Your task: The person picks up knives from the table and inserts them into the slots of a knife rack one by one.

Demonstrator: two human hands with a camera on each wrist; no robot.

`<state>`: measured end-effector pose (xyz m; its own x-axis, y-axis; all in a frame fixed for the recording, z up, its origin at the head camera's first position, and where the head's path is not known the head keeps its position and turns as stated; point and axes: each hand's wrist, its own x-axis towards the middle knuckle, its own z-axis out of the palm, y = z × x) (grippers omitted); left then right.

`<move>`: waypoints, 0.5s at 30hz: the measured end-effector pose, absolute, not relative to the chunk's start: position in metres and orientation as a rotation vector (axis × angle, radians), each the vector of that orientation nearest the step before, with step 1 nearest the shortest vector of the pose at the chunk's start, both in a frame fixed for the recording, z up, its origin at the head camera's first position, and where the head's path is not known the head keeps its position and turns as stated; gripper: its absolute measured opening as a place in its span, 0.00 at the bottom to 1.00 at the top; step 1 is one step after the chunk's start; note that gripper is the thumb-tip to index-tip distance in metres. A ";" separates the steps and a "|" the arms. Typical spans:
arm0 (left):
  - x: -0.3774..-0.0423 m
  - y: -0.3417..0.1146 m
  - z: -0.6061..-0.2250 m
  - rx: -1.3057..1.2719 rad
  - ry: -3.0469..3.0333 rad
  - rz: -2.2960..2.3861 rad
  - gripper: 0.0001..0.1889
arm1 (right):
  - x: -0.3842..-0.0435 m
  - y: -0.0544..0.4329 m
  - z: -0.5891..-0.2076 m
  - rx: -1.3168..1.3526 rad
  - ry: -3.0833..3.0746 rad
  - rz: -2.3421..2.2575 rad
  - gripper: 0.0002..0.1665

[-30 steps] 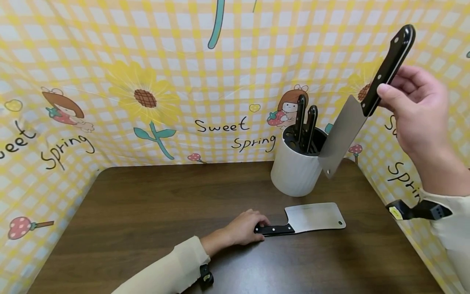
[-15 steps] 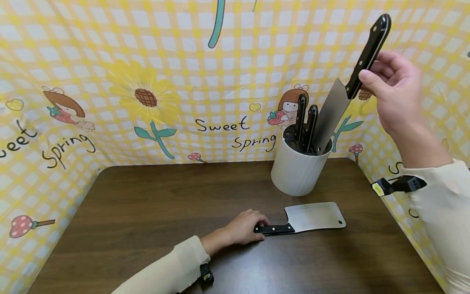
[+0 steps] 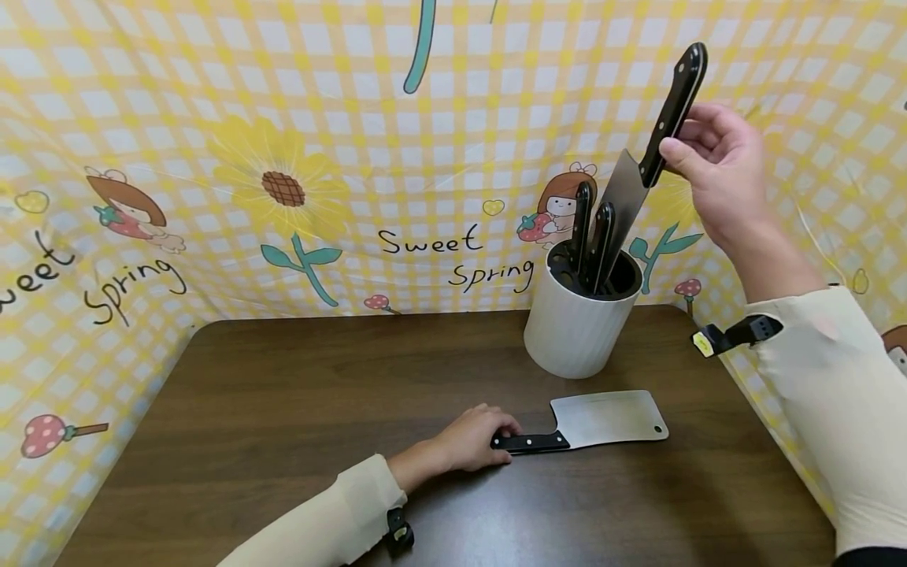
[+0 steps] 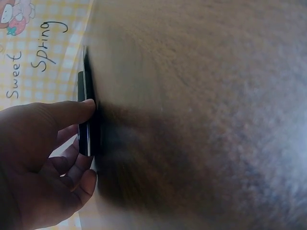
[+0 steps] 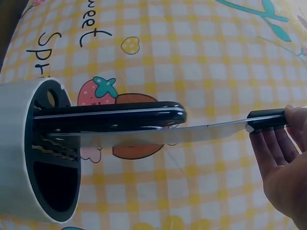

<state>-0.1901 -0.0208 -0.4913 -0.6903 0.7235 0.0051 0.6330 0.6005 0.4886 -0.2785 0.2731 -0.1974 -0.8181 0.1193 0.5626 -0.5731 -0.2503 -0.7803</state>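
Observation:
My right hand (image 3: pixel 730 173) pinches the black riveted handle of a broad-bladed kitchen knife (image 3: pixel 627 189), held tilted with its handle up. In the right wrist view the knife's blade (image 5: pixel 206 135) reaches down to the dark slotted top of a white round knife block (image 5: pixel 12 148), its lower end close beside the slots. Two black-handled knives (image 3: pixel 583 216) stand in the block. On the table, a cleaver (image 3: pixel 609 417) lies flat with its blade to the right. My left hand (image 3: pixel 471 439) grips the end of its black handle, thumb on one side, as the left wrist view shows.
The brown wooden table (image 3: pixel 319 378) has rounded back corners. A yellow checked cloth (image 3: pixel 397 157) with flowers and lettering hangs behind and at both sides. The knife block stands near the back right edge, just behind the cleaver.
My right hand has carried the knife leftward, from in front of the block's right side to over its top, behind the two standing handles. The left hand and cleaver stay put.

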 end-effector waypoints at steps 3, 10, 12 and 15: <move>-0.191 -0.020 -0.492 1.124 2.634 0.686 0.16 | -0.283 0.273 -0.200 0.544 -1.617 2.087 0.16; -0.191 -0.021 -0.490 1.123 2.637 0.678 0.16 | -0.294 0.272 -0.210 0.511 -1.754 1.998 0.15; -0.191 -0.021 -0.490 1.126 2.637 0.673 0.16 | -0.297 0.271 -0.214 0.498 -1.800 1.984 0.15; -0.190 -0.021 -0.490 1.128 2.632 0.672 0.16 | -0.299 0.270 -0.221 0.484 -1.887 1.940 0.16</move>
<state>-0.1902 -0.0209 -0.4903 -0.6889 0.7248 -0.0044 0.6341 0.6056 0.4807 -0.2989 0.2704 -0.2207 -0.8644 0.0372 0.5014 -0.5023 -0.0176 -0.8645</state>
